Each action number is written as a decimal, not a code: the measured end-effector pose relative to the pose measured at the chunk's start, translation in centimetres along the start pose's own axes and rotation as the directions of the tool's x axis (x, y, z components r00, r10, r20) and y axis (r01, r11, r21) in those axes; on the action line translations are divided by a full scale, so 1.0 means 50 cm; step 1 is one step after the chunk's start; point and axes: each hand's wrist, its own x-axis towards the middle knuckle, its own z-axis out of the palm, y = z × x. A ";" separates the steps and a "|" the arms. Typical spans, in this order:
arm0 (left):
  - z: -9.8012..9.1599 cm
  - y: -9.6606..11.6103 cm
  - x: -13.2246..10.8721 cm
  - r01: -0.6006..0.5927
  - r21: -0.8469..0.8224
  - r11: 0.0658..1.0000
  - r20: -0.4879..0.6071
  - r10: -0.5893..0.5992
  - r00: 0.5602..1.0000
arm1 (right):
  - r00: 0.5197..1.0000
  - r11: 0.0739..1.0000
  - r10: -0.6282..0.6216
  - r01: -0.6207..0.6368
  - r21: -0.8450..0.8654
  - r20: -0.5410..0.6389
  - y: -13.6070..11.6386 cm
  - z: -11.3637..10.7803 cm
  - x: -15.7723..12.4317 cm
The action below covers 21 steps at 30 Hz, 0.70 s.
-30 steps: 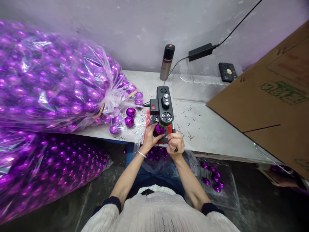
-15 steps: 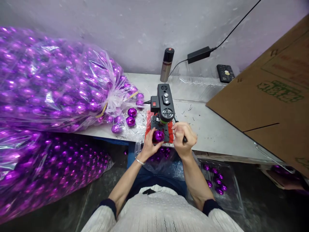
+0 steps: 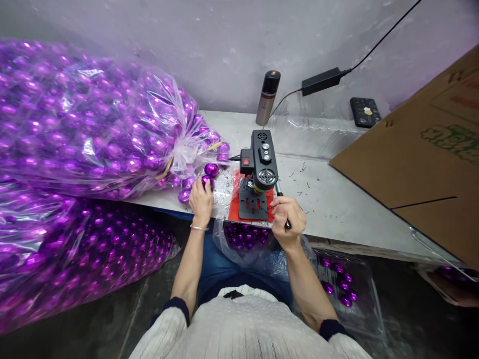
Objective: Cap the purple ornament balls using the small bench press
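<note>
My left hand [image 3: 201,200] is at the loose balls left of the machine. Its fingers and thumb close on a shiny purple faceted ball [image 3: 208,181], partly hidden by them. My right hand [image 3: 289,218] is wrapped around the black-gripped lever [image 3: 287,225] of a small black press-like machine [image 3: 264,158]. The machine's slotted base plate [image 3: 253,207] lies bare on a red mat [image 3: 234,209]. Another purple ball [image 3: 211,169] sits just beyond my left fingers. Below the table edge, an open plastic bag [image 3: 220,243] on my lap holds many purple balls.
Large clear bags of purple balls [image 3: 93,124] fill the left side. Behind the machine stand a spray can [image 3: 267,99] and a black power adapter [image 3: 321,82]. A phone [image 3: 364,112] and a cardboard box [image 3: 404,164] are at right. A clear tray [image 3: 368,299] sits lower right.
My left hand has left the machine's base and moved left to the loose balls. The ball it held there is gone from the plate. My right hand stays on the lever.
</note>
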 end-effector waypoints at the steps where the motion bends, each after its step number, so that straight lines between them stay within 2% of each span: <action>1: 0.001 -0.002 0.020 0.036 0.027 0.999 0.025 -0.036 0.999 | 1.000 1.000 0.002 -0.002 -0.005 0.003 0.000 0.000 -0.001; 6: 0.013 -0.006 0.064 0.088 0.058 0.994 0.228 -0.099 0.969 | 1.000 1.000 -0.004 0.004 -0.009 0.026 0.000 -0.003 -0.001; 8: 0.016 -0.006 0.070 0.131 -0.033 0.991 0.264 -0.118 0.957 | 1.000 1.000 -0.005 0.005 -0.005 0.031 0.000 -0.004 0.000; 10: 0.015 -0.004 0.069 0.222 -0.239 0.945 0.284 -0.150 0.947 | 1.000 1.000 -0.006 0.006 -0.002 0.030 0.001 -0.004 0.000; 11: 0.013 -0.003 0.065 0.287 -0.369 0.884 0.314 -0.172 0.934 | 1.000 1.000 -0.007 0.007 0.001 0.028 0.001 -0.004 0.000; 13: 0.010 0.002 0.047 0.438 -0.584 0.684 0.424 -0.204 0.882 | 1.000 1.000 -0.006 0.006 0.005 0.028 0.002 -0.004 -0.001; 16: 0.013 0.013 0.008 0.621 -0.674 0.400 0.598 -0.197 0.777 | 1.000 1.000 0.000 -0.001 0.010 0.026 0.002 -0.003 -0.001; 17: 0.016 0.018 -0.005 0.653 -0.675 0.343 0.630 -0.192 0.752 | 1.000 1.000 -0.001 0.000 0.011 0.023 0.002 -0.003 -0.001; 19: 0.027 0.027 -0.028 0.677 -0.681 0.279 0.651 -0.192 0.734 | 1.000 1.000 -0.004 0.004 0.007 0.021 0.002 -0.003 0.000; 21: 0.044 0.038 -0.049 0.665 -0.684 0.301 0.638 -0.194 0.745 | 1.000 1.000 -0.005 0.005 -0.003 0.028 0.002 -0.004 -0.001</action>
